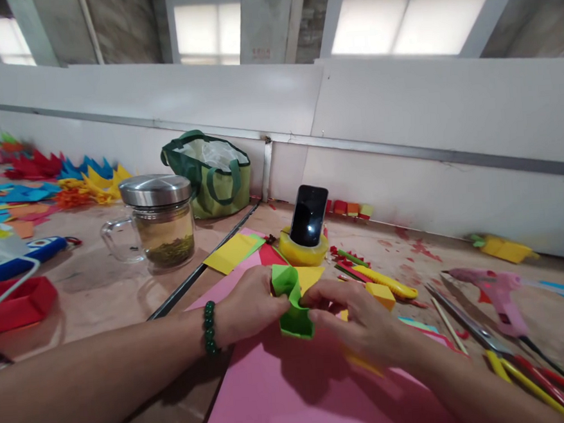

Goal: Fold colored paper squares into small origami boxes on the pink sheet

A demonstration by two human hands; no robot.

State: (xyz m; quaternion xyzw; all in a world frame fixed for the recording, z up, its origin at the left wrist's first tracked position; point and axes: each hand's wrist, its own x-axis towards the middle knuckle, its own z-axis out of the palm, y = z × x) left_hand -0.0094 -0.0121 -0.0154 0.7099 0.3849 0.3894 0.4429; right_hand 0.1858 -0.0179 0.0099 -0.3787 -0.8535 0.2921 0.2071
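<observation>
A folded piece of green paper is held between both hands above a large pink sheet. My left hand, with a dark green bead bracelet at the wrist, pinches the paper's left side. On the right side, the thumb and fingers of my right hand grip its edge. The green paper is bent, with an open hollow at its lower part. Yellow paper lies just behind the hands, and a small yellow-orange paper box is beside my right hand.
A glass tea mug and green bag stand at the left back. A phone leans in a yellow tape roll. Scissors, a pink glue gun and yellow cutter lie right. A red paper box sits left.
</observation>
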